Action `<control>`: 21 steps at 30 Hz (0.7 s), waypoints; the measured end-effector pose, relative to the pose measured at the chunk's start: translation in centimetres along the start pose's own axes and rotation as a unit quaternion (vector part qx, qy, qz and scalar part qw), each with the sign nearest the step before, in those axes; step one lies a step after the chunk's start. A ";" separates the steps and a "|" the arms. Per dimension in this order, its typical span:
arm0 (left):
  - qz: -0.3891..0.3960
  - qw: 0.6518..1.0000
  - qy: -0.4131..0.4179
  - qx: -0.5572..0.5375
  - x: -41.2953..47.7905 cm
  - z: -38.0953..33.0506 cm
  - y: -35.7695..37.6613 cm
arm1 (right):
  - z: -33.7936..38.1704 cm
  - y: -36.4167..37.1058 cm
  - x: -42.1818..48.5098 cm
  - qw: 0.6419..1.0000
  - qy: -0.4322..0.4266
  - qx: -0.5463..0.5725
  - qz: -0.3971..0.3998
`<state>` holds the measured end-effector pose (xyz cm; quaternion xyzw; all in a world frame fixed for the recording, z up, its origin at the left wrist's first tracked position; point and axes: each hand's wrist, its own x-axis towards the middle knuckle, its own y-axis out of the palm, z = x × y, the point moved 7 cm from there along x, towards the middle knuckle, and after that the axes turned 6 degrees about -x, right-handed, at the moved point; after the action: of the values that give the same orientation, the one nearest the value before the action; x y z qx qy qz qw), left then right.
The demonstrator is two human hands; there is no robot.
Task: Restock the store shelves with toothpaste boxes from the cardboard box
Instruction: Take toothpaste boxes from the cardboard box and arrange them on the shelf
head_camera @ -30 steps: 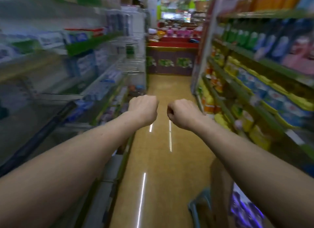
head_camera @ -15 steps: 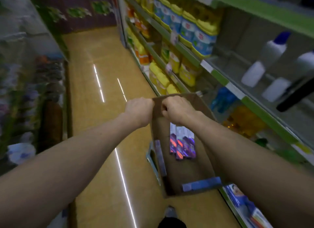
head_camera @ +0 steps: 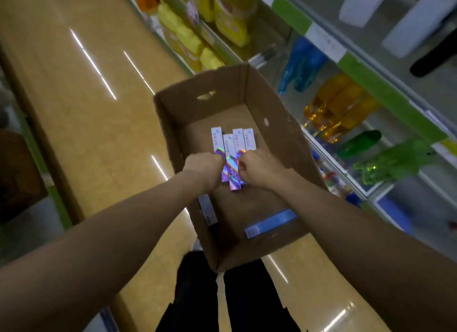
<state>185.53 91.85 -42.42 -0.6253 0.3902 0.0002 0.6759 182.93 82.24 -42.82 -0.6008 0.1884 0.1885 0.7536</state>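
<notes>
Our left hand (head_camera: 205, 167) and right hand (head_camera: 259, 169) were both curled into fists, close together, and we saw nothing held in them. They were over the open cardboard box (head_camera: 279, 124), just above four toothpaste boxes (head_camera: 232, 144) lying side by side on its bottom.

A shop aisle, plain from long shelves (head_camera: 420, 92) edged with green price rails (head_camera: 393, 99), stocked with yellow pouches (head_camera: 230, 17), orange bottles (head_camera: 338, 109) and green bottles (head_camera: 395, 163), beside a glossy floor (head_camera: 81, 124).
</notes>
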 end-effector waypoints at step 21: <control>0.256 0.957 0.034 -0.128 6.2 -9.5 21.7 | -10.2 21.4 0.3 0.953 0.056 -0.102 0.280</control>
<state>174.21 85.49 -63.23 -0.5850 0.5568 0.2021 0.5540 171.71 76.68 -62.94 -0.6074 0.3706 0.3767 0.5932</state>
